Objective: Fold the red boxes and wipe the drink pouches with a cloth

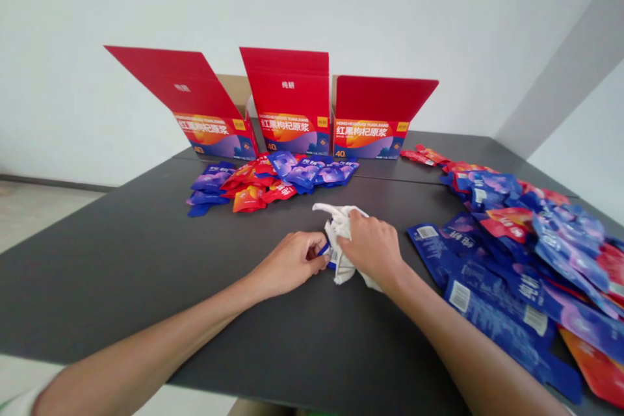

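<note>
Near the middle of the dark table, my left hand pinches the edge of a small blue sachet between thumb and fingers. My right hand is closed on a crumpled white cloth, which is pressed against that sachet and covers most of it. Only a blue edge and a pale patch of the sachet show. Beyond my hands lies a small pile of blue and red sachets. To the right of my right arm spreads a larger heap of blue and red sachets.
Three red and blue cartons stand along the back with raised red lids: a left carton, a middle carton and a right carton. A pale wall rises behind the table. The table's near edge runs below my forearms.
</note>
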Available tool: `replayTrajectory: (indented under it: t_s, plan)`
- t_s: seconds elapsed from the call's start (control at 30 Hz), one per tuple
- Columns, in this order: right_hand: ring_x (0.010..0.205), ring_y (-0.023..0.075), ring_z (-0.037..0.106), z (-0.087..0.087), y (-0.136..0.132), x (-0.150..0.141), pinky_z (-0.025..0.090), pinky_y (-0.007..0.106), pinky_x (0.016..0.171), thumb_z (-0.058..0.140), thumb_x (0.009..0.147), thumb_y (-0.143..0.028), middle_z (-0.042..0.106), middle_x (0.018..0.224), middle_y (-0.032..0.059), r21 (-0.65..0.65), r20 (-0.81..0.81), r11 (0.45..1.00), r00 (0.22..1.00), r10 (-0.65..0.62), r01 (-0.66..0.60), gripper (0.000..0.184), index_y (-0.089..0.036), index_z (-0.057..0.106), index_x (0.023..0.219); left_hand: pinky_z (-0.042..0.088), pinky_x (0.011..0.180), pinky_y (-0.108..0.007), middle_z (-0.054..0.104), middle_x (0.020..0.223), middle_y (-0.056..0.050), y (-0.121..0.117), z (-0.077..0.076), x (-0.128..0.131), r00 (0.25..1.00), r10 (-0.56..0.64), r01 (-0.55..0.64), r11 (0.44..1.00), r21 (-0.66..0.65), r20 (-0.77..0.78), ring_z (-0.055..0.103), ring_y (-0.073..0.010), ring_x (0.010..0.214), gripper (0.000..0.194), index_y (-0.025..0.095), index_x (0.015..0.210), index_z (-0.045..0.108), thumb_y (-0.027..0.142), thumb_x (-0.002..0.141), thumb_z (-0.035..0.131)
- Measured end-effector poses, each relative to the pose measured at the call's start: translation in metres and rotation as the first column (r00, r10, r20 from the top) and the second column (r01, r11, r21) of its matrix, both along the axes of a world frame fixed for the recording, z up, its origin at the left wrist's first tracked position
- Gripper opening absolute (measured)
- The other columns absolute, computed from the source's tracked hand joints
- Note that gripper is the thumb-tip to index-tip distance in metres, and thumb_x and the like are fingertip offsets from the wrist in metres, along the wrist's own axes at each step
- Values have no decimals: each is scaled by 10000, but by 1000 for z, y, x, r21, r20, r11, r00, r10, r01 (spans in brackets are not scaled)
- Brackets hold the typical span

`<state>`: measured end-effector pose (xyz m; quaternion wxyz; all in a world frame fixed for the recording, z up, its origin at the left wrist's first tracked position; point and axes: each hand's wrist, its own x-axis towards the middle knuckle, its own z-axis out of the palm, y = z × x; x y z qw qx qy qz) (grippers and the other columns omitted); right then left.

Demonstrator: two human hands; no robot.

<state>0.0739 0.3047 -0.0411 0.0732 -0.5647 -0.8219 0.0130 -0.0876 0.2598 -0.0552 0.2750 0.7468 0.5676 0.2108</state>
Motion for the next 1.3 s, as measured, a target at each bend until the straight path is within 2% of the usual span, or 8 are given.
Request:
replayTrajectory:
  t_s: [0.13,0.23,0.37,0.47,0.63,0.77,1.13,1.3]
  plan:
    - [859,290,627,2,27,22,437,340,689,418,805,-393,653,921,141,-14,20,977,977,-213,213,331,-159,537,1007,350,537,-189,576,620,31,-3,14,-6,998,3,-5,999,36,55,516,-100,568,167,157,723,527,287,817,478]
    - [872,296,622,5,37,40,426,341,682,381,817,-413,648,938,143,-69,-6,963,965,-262,261,346,-168,543,999,377,562,-197,576,666,22,2,35,-21,997,77,-80,978,191,24,533,-112,613,217,157,775,531,337,854,438]
    - [862,286,620,3,36,47,407,330,671,359,823,-425,648,916,129,-115,-32,979,984,-175,170,345,-185,535,997,413,659,-252,587,776,-22,27,64,-49,904,369,-164,768,619,-218,541,-154,717,199,153,850,546,314,864,429]
    - [851,286,621,-3,32,44,397,327,667,365,821,-426,648,904,124,-120,-13,988,995,-100,98,349,-189,521,1023,421,771,-315,581,873,-84,53,66,-74,758,504,14,622,783,-414,533,-205,853,178,135,873,558,221,868,402]
    - [824,289,627,-8,27,40,390,327,654,363,820,-413,649,880,117,-112,-1,993,999,-35,35,339,-191,507,1033,424,805,-352,566,893,-109,77,33,-109,578,422,298,688,662,-698,517,-227,898,171,140,857,585,116,829,418]
    - [825,297,624,-8,27,40,389,331,652,364,818,-427,647,884,122,-133,15,990,999,-34,36,348,-190,515,1023,418,837,-359,560,934,-105,81,18,-112,581,396,267,732,627,-711,503,-239,960,181,150,929,583,121,802,456]
    - [852,260,622,0,22,39,395,309,685,383,817,-368,652,907,109,-131,-2,991,999,-40,39,311,-185,522,1027,437,769,-300,568,977,-85,116,43,-108,677,424,-9,822,569,-601,547,-221,903,327,160,990,565,395,764,548]
    - [841,271,631,5,8,28,426,337,699,452,778,-335,659,908,115,-80,8,997,1000,-3,4,294,-169,533,1007,387,902,-323,527,1134,-82,121,63,-68,854,269,33,826,563,-445,500,-223,1058,439,180,1141,495,482,826,447]
